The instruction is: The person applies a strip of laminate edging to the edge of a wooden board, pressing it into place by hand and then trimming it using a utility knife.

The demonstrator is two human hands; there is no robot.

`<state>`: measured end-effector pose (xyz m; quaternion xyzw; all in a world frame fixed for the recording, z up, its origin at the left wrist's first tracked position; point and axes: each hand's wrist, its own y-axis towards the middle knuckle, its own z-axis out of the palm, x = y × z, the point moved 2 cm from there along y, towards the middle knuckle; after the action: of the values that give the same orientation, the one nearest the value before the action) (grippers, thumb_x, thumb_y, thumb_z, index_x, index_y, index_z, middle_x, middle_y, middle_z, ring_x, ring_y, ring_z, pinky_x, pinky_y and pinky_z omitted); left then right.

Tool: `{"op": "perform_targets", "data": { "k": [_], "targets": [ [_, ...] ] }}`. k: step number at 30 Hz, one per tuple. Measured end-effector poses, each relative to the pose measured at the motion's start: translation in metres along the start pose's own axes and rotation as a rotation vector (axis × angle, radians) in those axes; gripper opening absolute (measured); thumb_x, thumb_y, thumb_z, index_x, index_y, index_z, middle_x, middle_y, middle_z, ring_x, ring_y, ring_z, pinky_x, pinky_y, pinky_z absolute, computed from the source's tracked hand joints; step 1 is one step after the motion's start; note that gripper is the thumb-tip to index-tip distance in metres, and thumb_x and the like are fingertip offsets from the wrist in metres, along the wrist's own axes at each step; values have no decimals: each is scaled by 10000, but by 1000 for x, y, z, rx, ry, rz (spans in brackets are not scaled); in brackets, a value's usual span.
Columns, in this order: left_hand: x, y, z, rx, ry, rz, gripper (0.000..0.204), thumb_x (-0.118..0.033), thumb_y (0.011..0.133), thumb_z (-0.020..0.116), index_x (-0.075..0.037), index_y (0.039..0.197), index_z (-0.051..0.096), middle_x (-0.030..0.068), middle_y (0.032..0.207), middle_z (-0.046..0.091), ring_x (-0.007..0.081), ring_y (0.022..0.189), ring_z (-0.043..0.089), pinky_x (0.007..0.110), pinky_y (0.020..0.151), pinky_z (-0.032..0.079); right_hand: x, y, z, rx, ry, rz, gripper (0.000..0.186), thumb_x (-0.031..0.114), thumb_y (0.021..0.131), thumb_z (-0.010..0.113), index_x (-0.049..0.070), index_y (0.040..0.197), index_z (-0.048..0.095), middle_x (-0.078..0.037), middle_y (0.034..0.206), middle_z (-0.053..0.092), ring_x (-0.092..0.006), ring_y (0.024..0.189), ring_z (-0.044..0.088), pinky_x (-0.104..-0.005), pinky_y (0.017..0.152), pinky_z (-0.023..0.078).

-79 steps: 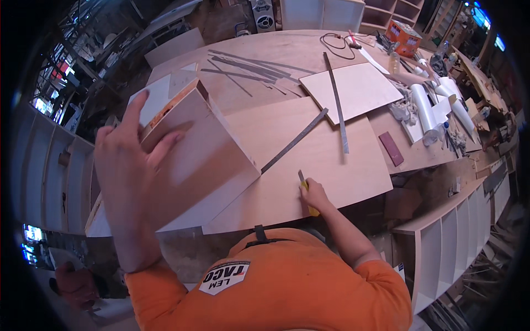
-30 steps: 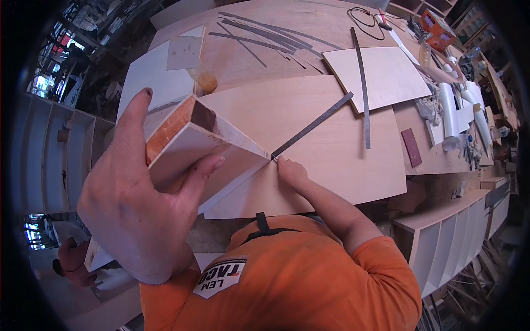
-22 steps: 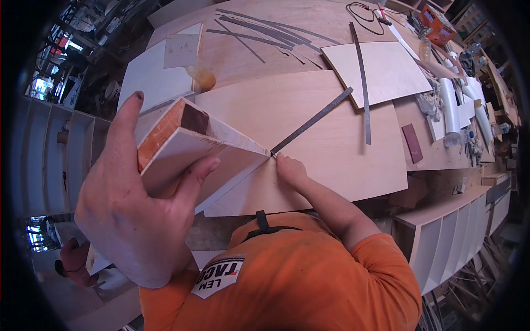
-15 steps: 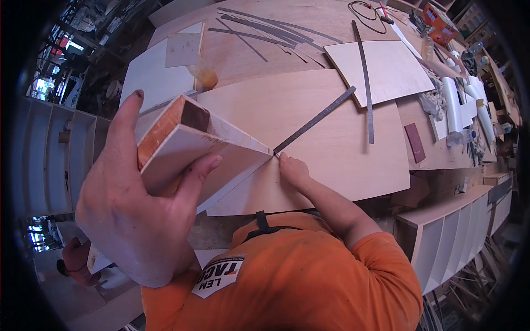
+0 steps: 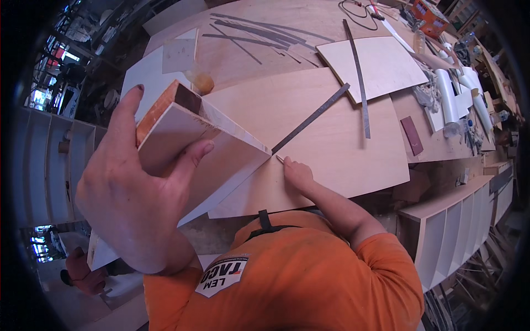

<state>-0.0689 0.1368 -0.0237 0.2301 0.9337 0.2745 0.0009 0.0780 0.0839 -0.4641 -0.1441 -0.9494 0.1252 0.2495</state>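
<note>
Wooden box (image 5: 218,149) gripped, the left hand (image 5: 130,193) is raised; the right hand (image 5: 298,176) apparently pinches a blade (image 5: 280,159).

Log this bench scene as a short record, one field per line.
Left hand: gripping a hollow wooden panel
Right hand: holding a slim tool, its tip near the panel's corner
Near that corner: one end of a dark strip lying mostly on a pale board
Farther back: several loose dark strips
Person's right: maroon block, white rolls, orange box
</note>
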Motion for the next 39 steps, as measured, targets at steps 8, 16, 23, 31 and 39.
{"op": "perform_targets", "data": {
  "k": [8, 16, 23, 31, 39],
  "targets": [
    [22, 16, 1, 35, -39, -73, 796, -400, 565, 881, -133, 1263, 606, 133, 1019, 720, 299, 930, 705, 390, 803, 546, -3, -9, -30, -261, -269, 87, 327, 181, 891, 529, 13, 1170, 498, -182, 1070, 600, -339, 1098, 543, -500, 894, 412],
    [72, 17, -6, -50, -234, -69, 742, -316, 551, 901, -121, 1214, 633, 144, 944, 728, 290, 869, 719, 374, 758, 555, -12, 26, -53, -54, -47, 178, 391, 208, 831, 639, -25, 1139, 582, -233, 1103, 585, -361, 1082, 577, -483, 905, 449],
    [100, 6, -12, -92, -278, -146, 753, -243, 533, 913, -117, 1222, 634, 143, 1012, 723, 281, 951, 706, 378, 811, 549, -26, 26, -41, -315, 90, 283, 239, 156, 852, 612, -53, 961, 648, -228, 970, 653, -377, 894, 666, -473, 832, 528],
    [109, -5, -28, -118, -354, -161, 733, -241, 537, 912, -85, 1198, 637, 153, 982, 723, 285, 951, 703, 374, 818, 542, 15, 76, 15, 157, 1562, 251, 161, 121, 908, 638, -33, 860, 648, -101, 690, 633, -215, 627, 644, -341, 642, 560],
    [102, -3, -23, -139, -226, -120, 794, -382, 511, 907, -105, 1201, 629, 160, 866, 711, 321, 816, 705, 389, 741, 543, 10, 84, 23, -51, 1321, 309, 142, 65, 858, 671, -56, 784, 670, -105, 692, 655, -173, 567, 635, -294, 536, 539]
  ]
}}
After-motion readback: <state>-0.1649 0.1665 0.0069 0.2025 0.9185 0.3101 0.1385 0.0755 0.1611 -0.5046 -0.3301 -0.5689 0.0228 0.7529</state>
